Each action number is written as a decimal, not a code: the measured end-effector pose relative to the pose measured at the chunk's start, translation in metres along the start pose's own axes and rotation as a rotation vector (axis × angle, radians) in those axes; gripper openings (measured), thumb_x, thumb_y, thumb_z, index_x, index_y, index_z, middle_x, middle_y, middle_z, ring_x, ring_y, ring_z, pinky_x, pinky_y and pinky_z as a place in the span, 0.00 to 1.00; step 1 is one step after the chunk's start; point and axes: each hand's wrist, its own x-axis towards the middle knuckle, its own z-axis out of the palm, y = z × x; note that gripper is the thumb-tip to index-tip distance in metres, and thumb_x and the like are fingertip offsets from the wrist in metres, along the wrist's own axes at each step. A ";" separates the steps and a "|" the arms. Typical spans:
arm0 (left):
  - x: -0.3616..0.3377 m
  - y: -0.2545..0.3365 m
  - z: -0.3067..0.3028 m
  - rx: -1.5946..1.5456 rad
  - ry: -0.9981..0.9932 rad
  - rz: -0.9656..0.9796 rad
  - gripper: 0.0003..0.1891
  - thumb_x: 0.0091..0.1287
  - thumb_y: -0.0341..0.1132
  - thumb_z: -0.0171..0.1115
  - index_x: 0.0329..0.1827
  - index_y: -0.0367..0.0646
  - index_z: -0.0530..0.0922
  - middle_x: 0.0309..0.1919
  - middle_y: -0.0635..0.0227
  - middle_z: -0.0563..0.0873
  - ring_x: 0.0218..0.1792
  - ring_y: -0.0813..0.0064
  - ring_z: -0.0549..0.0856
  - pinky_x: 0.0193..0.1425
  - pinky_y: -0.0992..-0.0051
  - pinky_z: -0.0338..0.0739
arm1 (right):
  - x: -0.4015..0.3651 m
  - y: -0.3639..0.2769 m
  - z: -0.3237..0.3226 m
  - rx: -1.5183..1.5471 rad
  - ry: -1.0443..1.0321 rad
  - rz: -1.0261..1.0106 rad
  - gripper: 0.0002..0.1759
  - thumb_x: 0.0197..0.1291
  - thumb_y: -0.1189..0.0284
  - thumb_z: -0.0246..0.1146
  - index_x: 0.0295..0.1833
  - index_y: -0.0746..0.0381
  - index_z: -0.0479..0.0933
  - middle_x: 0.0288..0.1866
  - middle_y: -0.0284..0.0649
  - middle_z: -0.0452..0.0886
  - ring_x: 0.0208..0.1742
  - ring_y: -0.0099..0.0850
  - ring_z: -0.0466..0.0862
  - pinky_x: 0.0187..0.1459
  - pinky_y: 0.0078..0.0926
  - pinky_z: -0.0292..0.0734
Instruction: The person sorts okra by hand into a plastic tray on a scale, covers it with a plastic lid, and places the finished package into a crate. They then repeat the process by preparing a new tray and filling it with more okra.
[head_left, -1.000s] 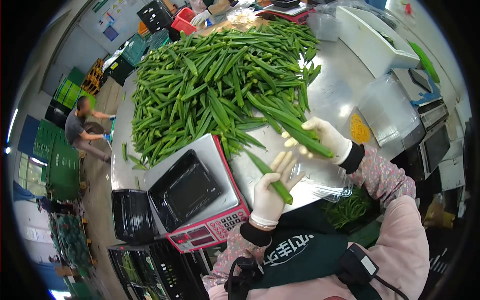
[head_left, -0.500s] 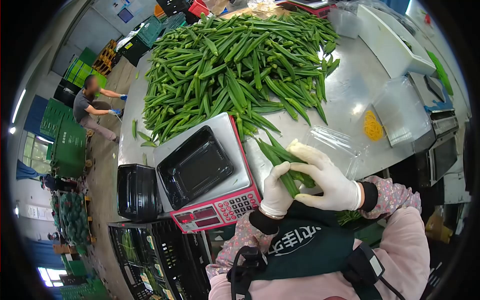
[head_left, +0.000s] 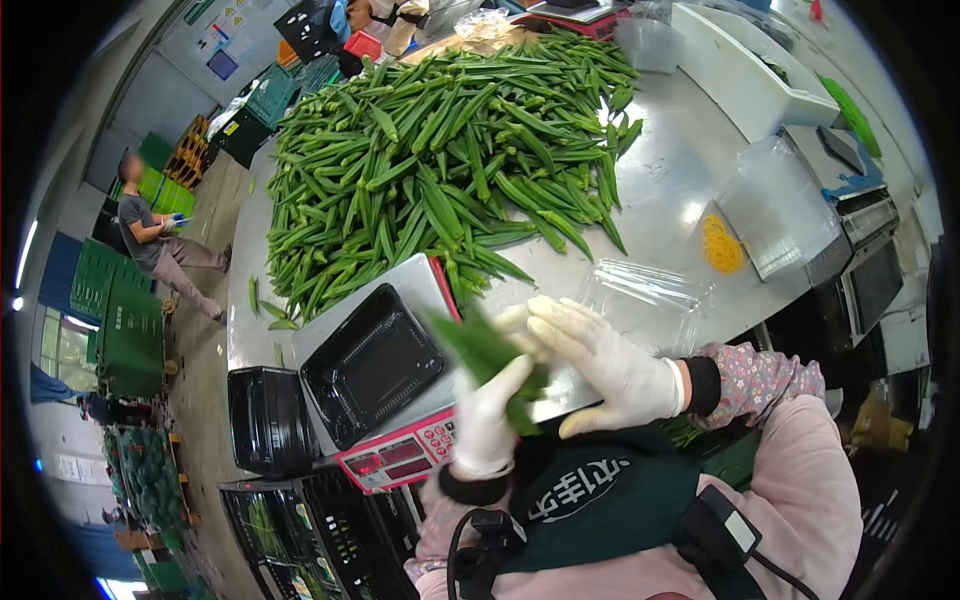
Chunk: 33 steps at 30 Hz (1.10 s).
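A small bunch of okra [head_left: 478,348], smeared by motion, is gripped in my white-gloved left hand [head_left: 488,420] over the right edge of the scale [head_left: 420,405]. Just right of it, my right hand [head_left: 612,372], also gloved, has its fingers stretched out and thumb apart, with nothing in it. On the scale's plate lies a black plastic tray [head_left: 372,365] with nothing in it. Beyond the scale, a large heap of okra [head_left: 430,160] covers much of the metal table [head_left: 660,170]. Clear plastic lids [head_left: 645,305] lie behind my right hand.
Black trays [head_left: 268,420] are stacked left of the scale, above black crates [head_left: 310,530]. Yellow rubber bands [head_left: 720,245] and clear plastic bags [head_left: 785,205] lie at the right, near a white foam box [head_left: 750,75]. A person [head_left: 155,235] stands left of the table.
My left hand has moved left with the okra, towards the tray. The right hand has come off the okra. The other person has straightened up, drawing their hands away from the table.
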 end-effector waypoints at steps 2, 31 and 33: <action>-0.009 0.034 -0.015 0.429 0.110 0.327 0.22 0.67 0.22 0.62 0.65 0.38 0.75 0.50 0.66 0.83 0.45 0.78 0.84 0.57 0.74 0.78 | 0.003 0.016 -0.012 -0.020 0.058 0.084 0.47 0.60 0.59 0.73 0.77 0.69 0.61 0.73 0.58 0.68 0.72 0.56 0.70 0.72 0.47 0.67; -0.010 0.043 -0.053 1.433 0.242 0.872 0.23 0.59 0.22 0.68 0.60 0.37 0.82 0.58 0.56 0.85 0.63 0.53 0.82 0.71 0.59 0.73 | 0.103 0.254 -0.027 -0.530 -0.127 0.920 0.26 0.53 0.52 0.71 0.47 0.62 0.86 0.46 0.51 0.88 0.50 0.48 0.88 0.52 0.42 0.82; -0.012 0.040 -0.053 1.423 0.236 0.860 0.22 0.60 0.22 0.68 0.59 0.37 0.82 0.58 0.57 0.85 0.63 0.54 0.82 0.70 0.60 0.74 | 0.110 0.259 -0.028 -0.617 -0.158 0.881 0.25 0.53 0.53 0.73 0.47 0.62 0.86 0.47 0.50 0.88 0.48 0.49 0.88 0.49 0.43 0.83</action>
